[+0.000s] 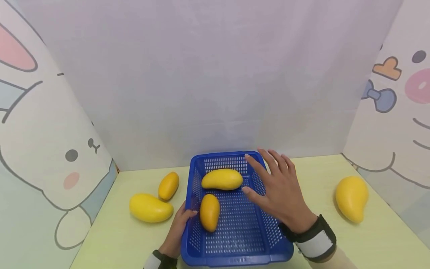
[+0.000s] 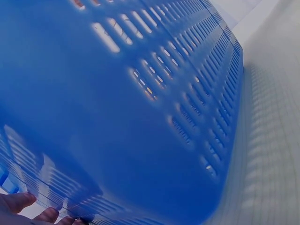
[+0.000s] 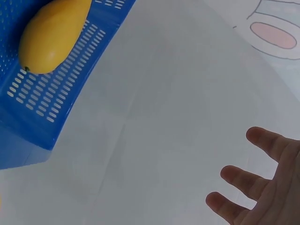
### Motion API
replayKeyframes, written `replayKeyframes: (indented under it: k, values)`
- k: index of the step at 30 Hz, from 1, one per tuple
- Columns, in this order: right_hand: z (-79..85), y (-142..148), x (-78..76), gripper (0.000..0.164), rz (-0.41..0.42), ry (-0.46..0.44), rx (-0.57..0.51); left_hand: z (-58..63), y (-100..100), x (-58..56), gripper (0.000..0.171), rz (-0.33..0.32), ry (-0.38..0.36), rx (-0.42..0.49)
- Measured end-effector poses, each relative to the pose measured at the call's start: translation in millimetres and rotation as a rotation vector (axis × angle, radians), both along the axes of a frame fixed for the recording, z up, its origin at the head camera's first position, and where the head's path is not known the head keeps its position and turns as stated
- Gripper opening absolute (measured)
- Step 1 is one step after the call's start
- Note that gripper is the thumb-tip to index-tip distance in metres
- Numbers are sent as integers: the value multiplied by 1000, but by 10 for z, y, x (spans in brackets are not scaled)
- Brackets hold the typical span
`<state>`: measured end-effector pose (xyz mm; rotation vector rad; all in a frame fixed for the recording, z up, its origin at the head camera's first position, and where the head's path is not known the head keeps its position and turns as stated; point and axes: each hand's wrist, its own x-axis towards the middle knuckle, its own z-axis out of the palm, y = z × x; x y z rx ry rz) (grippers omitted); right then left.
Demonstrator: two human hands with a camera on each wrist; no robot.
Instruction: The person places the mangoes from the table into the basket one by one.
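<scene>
Left hand (image 1: 178, 229) is gripping blue plastic basket (image 1: 235, 259), widespread right hand (image 1: 283, 192) holding nothing; tilting might be rolling an elongated yellow mango (image 1: 222, 179).

A: Support surface?
B: Pale yellow-green table (image 1: 317, 175). Blue basket (image 1: 236, 260) stood mid-table, its far rim overlapping the far edge in the head view.
A: Left side?
B: Plump yellow mango (image 1: 151, 208) lay near the left edge; small orange mango (image 1: 168, 186) just beside it, closer to the far edge.
A: Right?
B: Tapered yellow mango (image 1: 351, 198) lay near the right edge, narrow end pointing away from the far edge.
</scene>
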<state>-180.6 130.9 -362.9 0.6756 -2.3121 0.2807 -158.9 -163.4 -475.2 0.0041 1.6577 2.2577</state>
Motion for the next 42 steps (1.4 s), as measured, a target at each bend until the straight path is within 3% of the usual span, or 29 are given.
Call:
replayKeyframes:
  k: [23,42]
  values:
    - [-61,361,32,70,-93,0,-74,-8,-8,2,65,-18,-20,-5]
    - [-160,473,5,69,-137,-7,-109,-7,-26,16,65,-14,-22,-6]
